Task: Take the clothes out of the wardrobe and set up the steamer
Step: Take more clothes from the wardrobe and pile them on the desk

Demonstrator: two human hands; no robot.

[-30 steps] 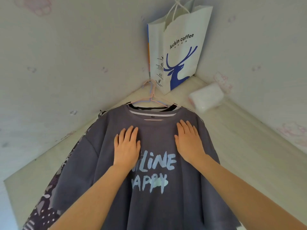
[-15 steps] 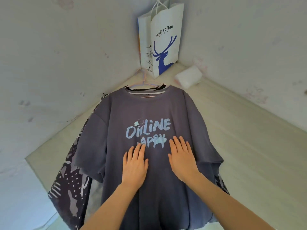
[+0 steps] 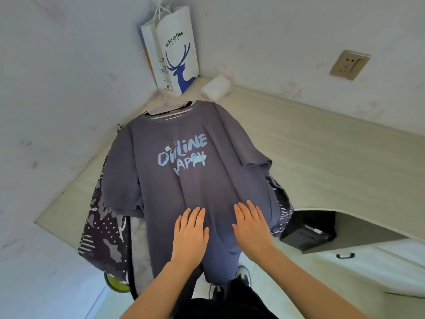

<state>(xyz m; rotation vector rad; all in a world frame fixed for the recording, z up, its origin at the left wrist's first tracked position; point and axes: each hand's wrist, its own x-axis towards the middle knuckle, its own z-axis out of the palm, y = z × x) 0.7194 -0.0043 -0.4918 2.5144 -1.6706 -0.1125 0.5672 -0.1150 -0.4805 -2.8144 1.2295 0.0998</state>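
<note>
Lower than a second ago: left hand [image 3: 189, 236] and right hand [image 3: 251, 229], now on grey T-shirt [image 3: 184, 187] below its print. Fingers straight, pressed flat, gripping nothing. Shirt on pink hanger [image 3: 167, 104], collar end on desk [image 3: 322, 146]. Step: smoothing. Next, likely: steaming setup.

The shirt [image 3: 184, 185] covers most of the hanger [image 3: 166, 104], leaving only its hook and a bit of one arm, and most of a patterned garment [image 3: 103, 238] beneath. Fine print on the bag [image 3: 181, 21] is too small to read. A green thing [image 3: 116, 283] peeks from behind that garment, unidentifiable. Both forearms [image 3: 158, 288] run off the bottom edge.
</note>
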